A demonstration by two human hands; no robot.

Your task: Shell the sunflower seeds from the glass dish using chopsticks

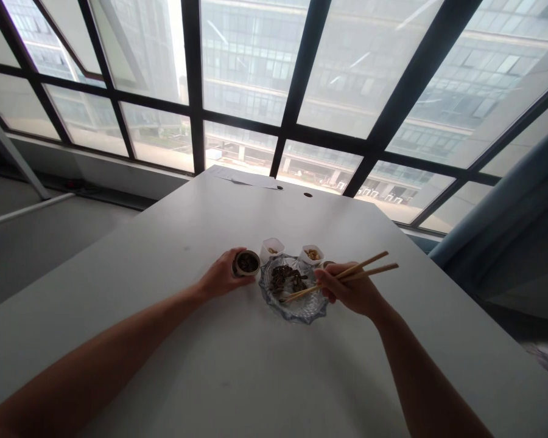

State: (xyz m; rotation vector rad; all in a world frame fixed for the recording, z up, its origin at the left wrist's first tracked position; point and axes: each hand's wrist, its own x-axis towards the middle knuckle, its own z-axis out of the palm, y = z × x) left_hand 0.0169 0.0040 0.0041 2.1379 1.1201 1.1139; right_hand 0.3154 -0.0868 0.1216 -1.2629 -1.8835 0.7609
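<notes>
My left hand (pixel 223 273) is wrapped round a small round cup (pixel 248 263) with dark pieces inside, just left of a scalloped glass bowl (pixel 317 311). In my right hand (pixel 349 288) is a pair of wooden chopsticks (pixel 368 267), their tips down in the bowl. Dark, elongated pieces (pixel 285 278) lie in the bowl, mostly toward its back and left; their kind I cannot make out. Behind the bowl stand two small white cups: the left cup (pixel 271 248) holds a few light-brown bits, the right cup (pixel 311 255) yellowish-brown ones. Another small round object beside my right hand is mostly hidden.
Everything stands on a white table (pixel 201 365). White paper sheets (pixel 251 180) lie at its far edge, near two dark holes in the tabletop. Beyond are black-framed windows (pixel 251 61). A blue-grey curtain (pixel 506 213) hangs at the right, and a white metal frame (pixel 22 164) stands at the left.
</notes>
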